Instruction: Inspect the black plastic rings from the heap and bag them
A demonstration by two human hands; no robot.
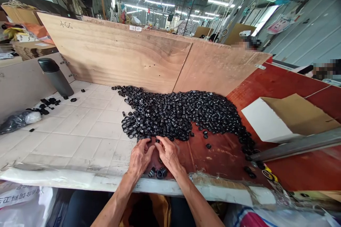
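Observation:
A large heap of small black plastic caps (165, 113), round and ring-like, spreads over the bench against the back board. My left hand (139, 156) is at the near edge of the heap, fingers curled, with a black cap at its fingertips. Close beside it, my right hand (169, 155) pinches a small black cap (157, 141) between thumb and forefinger. The thumbs almost meet. Below the hands, near the bench's front edge, lie a few loose black caps (161, 173). The fingers partly hide the parts they touch.
A dark bottle (57, 78) stands at the back left, near scattered black pieces (48, 104) and a plastic bag (16, 120). To the right are an open carton (277, 120) and a metal bar (295, 147). A plywood board (128, 53) closes the back.

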